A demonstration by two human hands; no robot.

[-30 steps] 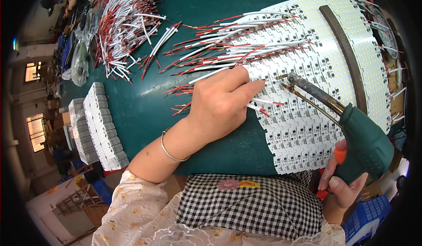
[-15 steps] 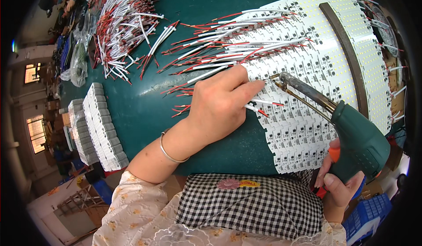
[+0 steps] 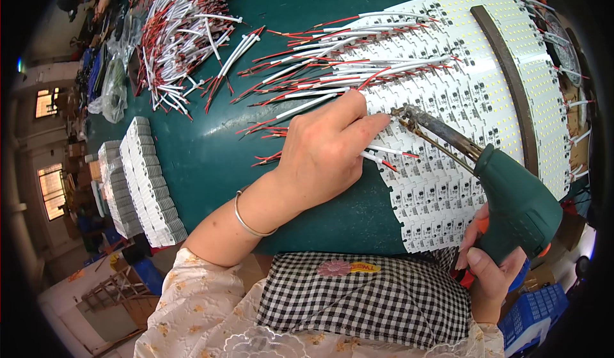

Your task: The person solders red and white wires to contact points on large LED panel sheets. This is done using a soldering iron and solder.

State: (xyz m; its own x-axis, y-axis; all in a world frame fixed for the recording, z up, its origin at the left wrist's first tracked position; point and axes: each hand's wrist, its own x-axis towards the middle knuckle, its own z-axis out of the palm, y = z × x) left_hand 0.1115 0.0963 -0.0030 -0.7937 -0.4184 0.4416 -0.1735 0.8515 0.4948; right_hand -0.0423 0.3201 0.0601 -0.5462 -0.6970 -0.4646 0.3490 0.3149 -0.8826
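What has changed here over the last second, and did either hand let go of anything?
The right hand has drawn the green soldering gun slightly nearer, its tip staying beside the left hand's fingertips on the white boards. Nothing was let go. The left hand, wire bundles and stacked boards stayed put.

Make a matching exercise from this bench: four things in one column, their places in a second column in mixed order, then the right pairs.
Things
1. soldering gun
2. loose wire heap
3. stacked white strips
4. left hand

Places
A. far left part of the green table
B. pressing wires on the white LED boards
C. near left table edge
D. gripped in the right hand

Pairs: 1-D, 2-A, 3-C, 4-B
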